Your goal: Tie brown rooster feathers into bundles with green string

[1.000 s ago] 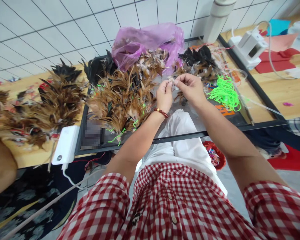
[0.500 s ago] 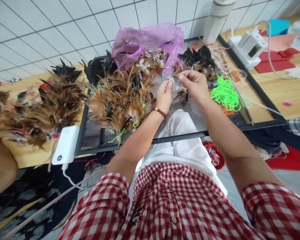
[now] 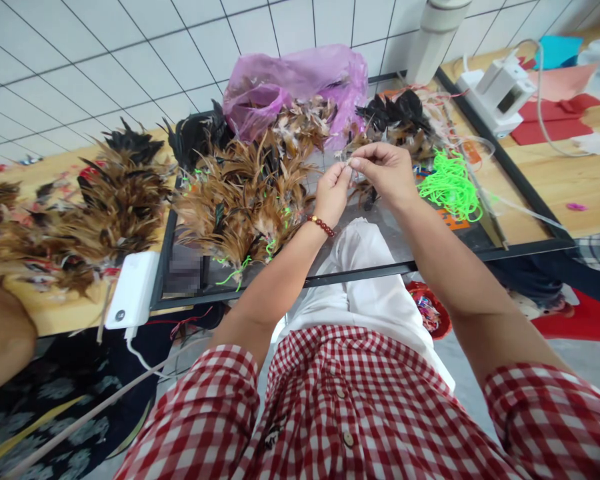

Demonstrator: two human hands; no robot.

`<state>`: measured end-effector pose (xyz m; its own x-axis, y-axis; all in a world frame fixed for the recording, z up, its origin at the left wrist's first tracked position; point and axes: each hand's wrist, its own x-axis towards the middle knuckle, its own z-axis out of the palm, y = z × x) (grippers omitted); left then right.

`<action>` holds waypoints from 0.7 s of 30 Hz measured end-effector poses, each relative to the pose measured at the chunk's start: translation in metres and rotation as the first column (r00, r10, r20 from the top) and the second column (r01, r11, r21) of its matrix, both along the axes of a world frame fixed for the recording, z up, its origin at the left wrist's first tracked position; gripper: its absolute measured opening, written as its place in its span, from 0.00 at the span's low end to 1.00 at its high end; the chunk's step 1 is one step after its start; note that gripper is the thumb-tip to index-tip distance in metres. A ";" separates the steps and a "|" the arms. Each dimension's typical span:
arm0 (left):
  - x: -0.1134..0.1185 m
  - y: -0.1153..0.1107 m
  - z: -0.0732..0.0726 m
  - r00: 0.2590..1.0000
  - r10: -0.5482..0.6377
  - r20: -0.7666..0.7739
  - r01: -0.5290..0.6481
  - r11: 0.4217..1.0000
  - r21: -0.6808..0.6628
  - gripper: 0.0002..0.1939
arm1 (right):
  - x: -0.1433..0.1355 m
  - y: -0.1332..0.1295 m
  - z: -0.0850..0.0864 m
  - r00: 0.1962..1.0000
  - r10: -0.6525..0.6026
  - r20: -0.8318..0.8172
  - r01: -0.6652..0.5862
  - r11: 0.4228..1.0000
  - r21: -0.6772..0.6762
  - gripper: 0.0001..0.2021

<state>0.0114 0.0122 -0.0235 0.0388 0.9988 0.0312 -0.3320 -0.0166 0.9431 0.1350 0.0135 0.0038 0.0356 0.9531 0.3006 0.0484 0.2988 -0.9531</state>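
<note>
My left hand point(image 3: 333, 193), with a beaded bracelet at the wrist, is closed in a pinch on a small bit of pale, fluffy feathers point(image 3: 344, 157). Fingertip to fingertip with it, my right hand point(image 3: 387, 173) pinches at the same feathers; most of them are hidden by my fingers. To the left lies a big heap of brown feather bundles point(image 3: 245, 200), some tied with green cord. A few dark feathers point(image 3: 367, 193) lie below my hands. Right of my right hand sits a tangle of bright green cord point(image 3: 453, 187).
A black-framed tray point(image 3: 290, 289) holds the feathers. Behind them is a pink plastic bag point(image 3: 295, 73) with more feathers; black feathers point(image 3: 397, 110) lie at right. A white power bank point(image 3: 133, 290), more feather bundles point(image 3: 120, 207) and another person's arm point(image 3: 3, 333) are at left. A power strip point(image 3: 500, 93) stands at right.
My hands have drawn closer together, so that the fingertips now meet. The pale feathers show less between them. The things around have not moved.
</note>
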 end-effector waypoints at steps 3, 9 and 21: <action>-0.001 -0.001 0.006 0.994 -0.055 0.092 0.063 0.994 -0.093 0.12 | 0.006 -0.001 0.005 0.992 0.125 -0.017 -0.125 0.991 -0.040 0.18; -0.005 -0.001 0.015 0.981 -0.136 0.139 0.162 0.967 -0.195 0.07 | 0.013 -0.003 0.010 0.986 0.161 0.038 -0.160 0.987 -0.031 0.19; -0.018 0.011 0.014 0.995 0.097 0.036 -0.088 0.976 -0.200 0.12 | 0.019 0.013 -0.019 0.866 -0.007 0.500 -0.070 0.988 0.136 0.09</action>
